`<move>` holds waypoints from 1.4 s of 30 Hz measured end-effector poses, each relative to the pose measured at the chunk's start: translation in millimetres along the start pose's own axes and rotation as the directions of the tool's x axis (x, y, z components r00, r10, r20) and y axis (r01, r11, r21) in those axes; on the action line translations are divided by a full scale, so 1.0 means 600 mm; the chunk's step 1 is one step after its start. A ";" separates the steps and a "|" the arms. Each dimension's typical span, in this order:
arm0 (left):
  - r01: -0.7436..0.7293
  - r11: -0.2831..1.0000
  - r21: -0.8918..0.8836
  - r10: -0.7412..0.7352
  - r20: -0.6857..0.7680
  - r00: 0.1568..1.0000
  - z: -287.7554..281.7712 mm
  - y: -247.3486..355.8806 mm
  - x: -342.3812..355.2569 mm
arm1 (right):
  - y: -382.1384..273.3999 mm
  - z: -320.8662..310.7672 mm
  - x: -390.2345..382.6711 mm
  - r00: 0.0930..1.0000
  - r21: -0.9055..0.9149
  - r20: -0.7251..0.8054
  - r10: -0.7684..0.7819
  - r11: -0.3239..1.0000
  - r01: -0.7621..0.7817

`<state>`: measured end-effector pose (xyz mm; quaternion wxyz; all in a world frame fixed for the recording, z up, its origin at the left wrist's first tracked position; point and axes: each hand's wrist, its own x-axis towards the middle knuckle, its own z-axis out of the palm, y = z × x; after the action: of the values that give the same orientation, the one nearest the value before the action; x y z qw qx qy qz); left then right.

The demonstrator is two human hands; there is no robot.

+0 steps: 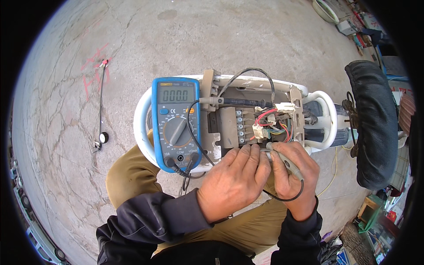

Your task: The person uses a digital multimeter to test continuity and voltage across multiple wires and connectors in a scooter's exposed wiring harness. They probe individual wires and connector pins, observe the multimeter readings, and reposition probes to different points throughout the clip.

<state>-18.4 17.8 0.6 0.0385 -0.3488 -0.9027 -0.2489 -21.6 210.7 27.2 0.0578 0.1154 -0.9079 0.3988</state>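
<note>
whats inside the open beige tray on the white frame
Inside the beige tray are a screw terminal block, coloured wires and pale connectors. Whatever lies beneath the left hand and right hand at its near edge is covered.

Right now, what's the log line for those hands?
left hand: near terminal block, grip hidden | right hand: holding grey probe | blue multimeter: face up

white tubular frame (pixel 140 119): blue multimeter (pixel 171 146), black probe (pixel 240 102), terminal block (pixel 229 127) | concrete floor (pixel 132 48): thin rod (pixel 101 101)
</note>
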 end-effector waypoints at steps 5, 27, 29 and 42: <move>-0.006 0.999 -0.033 0.007 0.023 1.000 -0.003 -0.002 -0.001 | 0.011 0.001 -0.009 0.999 -0.007 -0.013 -0.030 1.000 0.030; -0.011 1.000 0.023 0.010 0.054 0.999 -0.009 -0.005 -0.002 | 0.015 -0.003 -0.010 0.995 -0.075 -0.033 -0.097 0.993 0.094; -0.007 1.000 0.009 0.007 0.046 0.999 -0.009 -0.005 -0.002 | 0.014 -0.002 -0.010 0.995 -0.077 -0.034 -0.093 0.993 0.090; 0.008 1.000 0.019 -0.009 0.035 0.999 -0.008 -0.004 -0.002 | -0.005 0.002 -0.004 0.994 -0.151 0.016 -0.106 0.983 0.107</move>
<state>-19.5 13.1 3.4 0.0252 -0.3488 -0.9071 -0.2343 -18.7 208.5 28.1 0.0843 0.1606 -0.9283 0.3246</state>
